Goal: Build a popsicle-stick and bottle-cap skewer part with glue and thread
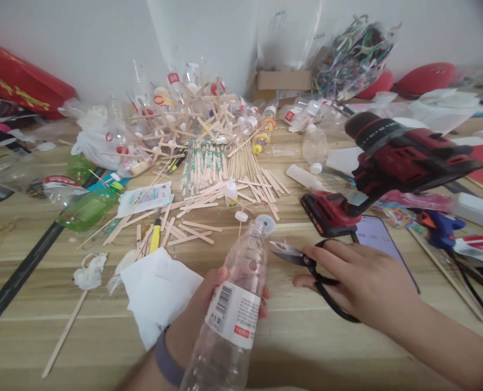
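A clear plastic bottle (241,260) with a white label leans up and away from me at the front of the table. My left hand (209,298) is wrapped round its middle; the bottle hides part of the fingers. There is a small round hole in its shoulder, and its neck has no cap on it. My right hand (347,266) grips black-handled scissors (288,252), their tips pointing left, close beside the bottle's shoulder. Just behind the neck lies a translucent disc (268,224), next to a small white cap (241,216) on a stick.
A red cordless drill (372,163) stands at the right by a lit phone (377,239). Wooden craft sticks (196,228), wrapped straws (204,163) and a glue bottle (230,191) lie mid-table. Several plastic bottles crowd the back. White paper (160,288) lies left, a blue glue gun (439,225) right.
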Demonstrator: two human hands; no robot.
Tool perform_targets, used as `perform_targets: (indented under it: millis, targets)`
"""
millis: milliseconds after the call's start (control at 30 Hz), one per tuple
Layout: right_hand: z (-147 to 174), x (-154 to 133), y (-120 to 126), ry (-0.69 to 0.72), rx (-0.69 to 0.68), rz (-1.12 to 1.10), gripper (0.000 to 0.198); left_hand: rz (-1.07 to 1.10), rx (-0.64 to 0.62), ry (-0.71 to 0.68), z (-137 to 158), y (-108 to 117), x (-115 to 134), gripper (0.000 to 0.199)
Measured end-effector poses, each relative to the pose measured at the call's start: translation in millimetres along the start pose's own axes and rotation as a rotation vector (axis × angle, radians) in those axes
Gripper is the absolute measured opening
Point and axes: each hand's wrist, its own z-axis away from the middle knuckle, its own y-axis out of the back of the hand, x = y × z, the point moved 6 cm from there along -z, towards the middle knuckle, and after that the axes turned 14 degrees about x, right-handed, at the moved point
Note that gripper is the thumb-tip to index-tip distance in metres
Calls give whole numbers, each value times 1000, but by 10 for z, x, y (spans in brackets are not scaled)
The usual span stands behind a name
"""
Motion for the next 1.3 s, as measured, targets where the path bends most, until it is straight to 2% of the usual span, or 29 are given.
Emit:
perform_targets:
  millis: [100, 200, 300, 467, 600, 833, 933, 1067, 1300]
  targets:
    - [73, -97, -9, -112, -53, -23, 43, 29, 40, -62, 20, -21, 60, 48]
    - [57, -214, 20, -182, -78, -50, 40, -16, 60, -203, 41, -55, 125, 44]
    - [-7, -302, 76, -191, -55, -4, 38, -58, 68, -310, 57, -88, 145, 45]
    - [-51, -367, 112, -165, -53, 57, 37, -76, 56, -371, 54, -123, 146, 48]
    - [-48, -387, 113, -148, -61, 78, 35, -113, 23, -376, 57, -171, 154, 43]
    - [-54, -399, 100, -148, -87, 73, 31, -119, 57, -383, 60, -173, 167, 44]
    - [-76, -399, 105, -154, -64, 101, 32, -119, 54, -376, 68, -190, 168, 46]
    - [-111, -425, 111, -141, -55, 127, 37, -134, 45, -367, 73, -229, 163, 39]
    - [-113, -451, 122, -139, -51, 144, 37, -122, 71, -331, 44, -209, 128, 46]
